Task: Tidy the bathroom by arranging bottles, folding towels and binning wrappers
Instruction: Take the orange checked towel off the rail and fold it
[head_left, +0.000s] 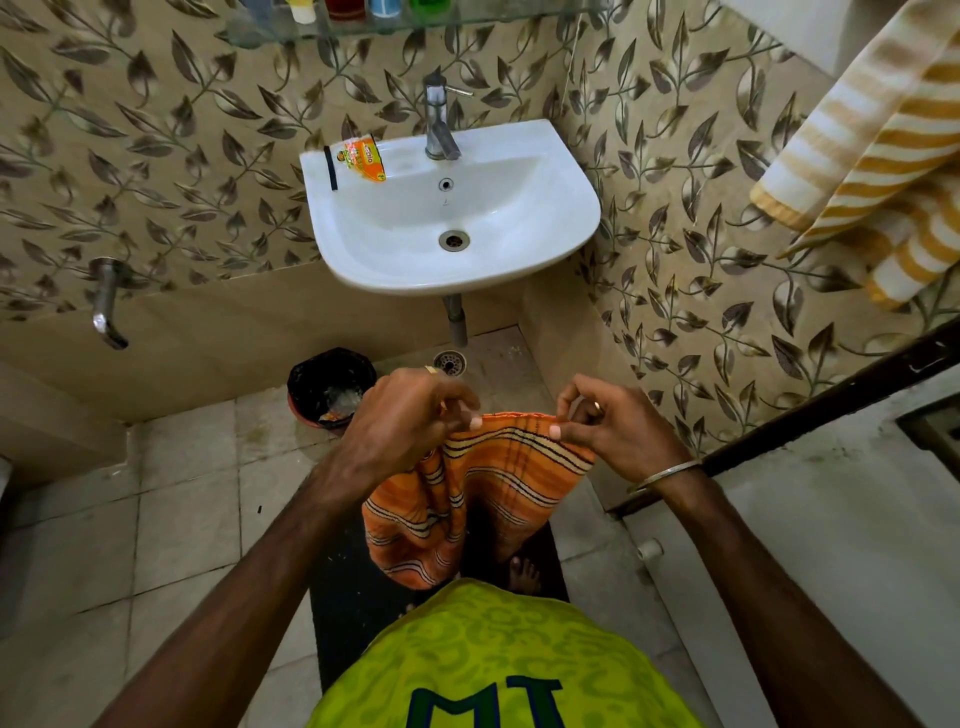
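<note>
An orange towel (483, 483) with black and cream stripes hangs in front of me, below the sink. My left hand (400, 421) pinches its top edge on the left and my right hand (618, 426) pinches the same edge on the right. The cloth droops in folds between and beneath them. An orange wrapper (363, 158) lies on the left rim of the white sink (571, 208), next to a thin black strip (330, 167). Several bottles (343, 9) stand on a glass shelf (395, 28) at the top. A black bin (330, 387) with scraps inside sits on the floor to the left.
A yellow and white striped towel (872, 156) hangs on the right wall. The sink tap (439, 119) rises behind the basin, and a wall spout (106, 306) juts out at the left. A dark mat (353, 597) lies underfoot, with a door frame (831, 410) at the right.
</note>
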